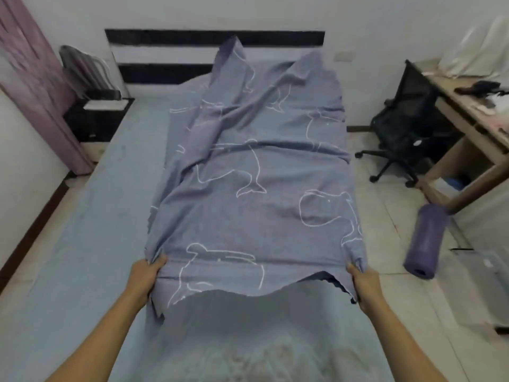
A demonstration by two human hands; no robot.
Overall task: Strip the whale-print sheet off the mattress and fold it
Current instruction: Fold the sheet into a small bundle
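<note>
Whale-print sheet, folded lengthwise on the mattress

The blue-grey sheet [248,172] is laid rumpled along the mattress [91,216], its near edge lifted clear, its far end bunched upward.

The whale-print sheet [248,175] is lying lengthwise along the right part of the mattress [91,216], running from 12 o'clock toward 6 o'clock, with its far end bunching against the headboard [165,37]. The left hand [144,274], at 7 o'clock, is gripping the near left corner, and the right hand [363,282], at 5 o'clock, is gripping the near right corner. The near edge is sagging between them, clear of the mattress. At 3 o'clock a purple roll [425,241] is lying on the floor beside the table [468,114].
</note>
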